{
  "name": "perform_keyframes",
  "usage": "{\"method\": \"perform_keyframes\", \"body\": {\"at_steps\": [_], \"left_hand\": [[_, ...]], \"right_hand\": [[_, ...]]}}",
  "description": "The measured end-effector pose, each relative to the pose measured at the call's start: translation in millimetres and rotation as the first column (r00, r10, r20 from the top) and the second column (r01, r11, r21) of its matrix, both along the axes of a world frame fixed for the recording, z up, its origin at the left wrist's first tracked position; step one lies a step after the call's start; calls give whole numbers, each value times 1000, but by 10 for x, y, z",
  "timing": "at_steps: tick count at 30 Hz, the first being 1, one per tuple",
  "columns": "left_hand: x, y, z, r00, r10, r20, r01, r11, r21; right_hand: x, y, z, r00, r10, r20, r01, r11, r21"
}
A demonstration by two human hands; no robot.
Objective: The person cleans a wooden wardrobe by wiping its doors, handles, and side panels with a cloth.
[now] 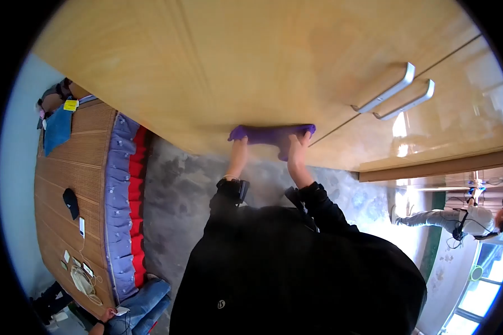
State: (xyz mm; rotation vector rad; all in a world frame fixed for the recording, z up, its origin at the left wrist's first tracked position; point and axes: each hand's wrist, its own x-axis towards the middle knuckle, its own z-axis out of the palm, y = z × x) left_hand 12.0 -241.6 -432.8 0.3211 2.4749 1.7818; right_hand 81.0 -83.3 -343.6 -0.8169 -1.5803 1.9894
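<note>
A purple cloth (265, 134) is stretched sideways against the lower part of a glossy wooden cabinet (251, 61), with one corner hanging down near its right end. My left hand (238, 149) grips the cloth toward its left end; its fingers are partly hidden by the fabric. Toward the other end, my right hand (298, 149) is closed on the cloth, thumb and fingers pressed to it. Both arms reach forward in black sleeves.
Two silver handles (387, 89) stick out from the cabinet doors on the right. To the left is a bed with a woven mat (84, 167), holding a black cap (71, 203), phones and cables. Another person (458, 219) stands far right. A person's hand (107, 314) shows at lower left.
</note>
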Motion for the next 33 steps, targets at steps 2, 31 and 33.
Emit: {"method": "perform_keyframes", "body": {"at_steps": [2,31,33], "left_hand": [[-120,-318,337,990,-39,138,61,985,-163],[-1895,-2866,2478,729,638,-247,-589,769,248],[-2057,-3147,2465,777,575,-256,-531,817,222]], "right_hand": [[-120,-337,20,984,-40,-174,61,991,117],[-2343,-2798,2600,705,694,-146,99,108,989],[-2385,-2956,2555,721,688,-82,138,-27,990]]}}
